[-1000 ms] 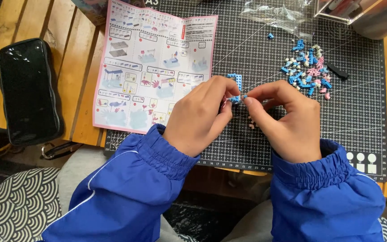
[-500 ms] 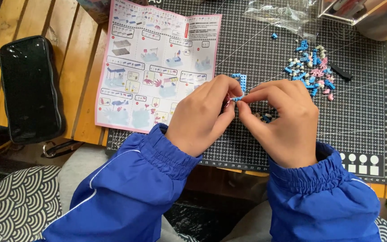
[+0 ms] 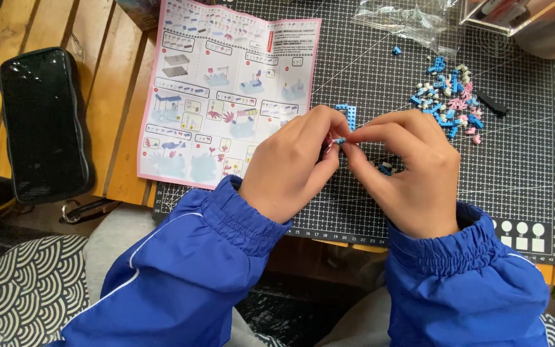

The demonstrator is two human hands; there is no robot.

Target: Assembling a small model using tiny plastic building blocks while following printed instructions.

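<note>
Blue brick (image 3: 340, 140), tiny, sits pinched between both sets of fingertips above the mat (image 3: 521, 173). Left hand (image 3: 293, 164) and right hand (image 3: 406, 170) are closed tight on it. Steady, square pressure seems wise; spare bricks (image 3: 451, 103) lie at 2 o'clock, the leaflet (image 3: 226, 90) at 10.

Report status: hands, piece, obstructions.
Left hand and right hand pinch a tiny blue brick together above the cutting mat. Nothing in the way.

Instruction sheet (image 3: 226, 96) left on mat (image 3: 521, 173); brick pile (image 3: 451, 103) right; pouch (image 3: 43, 125) far left.
</note>
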